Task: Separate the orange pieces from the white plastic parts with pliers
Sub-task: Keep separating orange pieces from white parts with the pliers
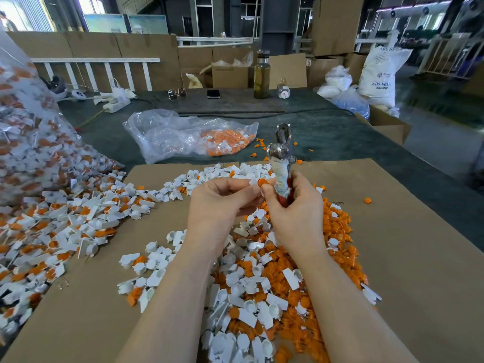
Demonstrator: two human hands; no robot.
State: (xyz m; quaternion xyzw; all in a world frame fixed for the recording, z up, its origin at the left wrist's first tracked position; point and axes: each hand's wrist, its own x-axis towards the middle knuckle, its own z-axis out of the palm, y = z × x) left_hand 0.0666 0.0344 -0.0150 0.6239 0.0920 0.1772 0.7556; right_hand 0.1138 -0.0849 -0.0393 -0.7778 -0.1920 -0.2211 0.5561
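Head view: left hand pinches white part with orange piece on it. Right hand grips pliers, tip up. Hands touch above mixed pile on cardboard. Bag behind on bench.

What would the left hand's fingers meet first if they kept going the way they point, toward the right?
Likely the right hand, almost at once. The left hand pinches a white part with an orange piece right beside the right thumb, which wraps the pliers. Depth is unclear, so whether they already touch cannot be told.
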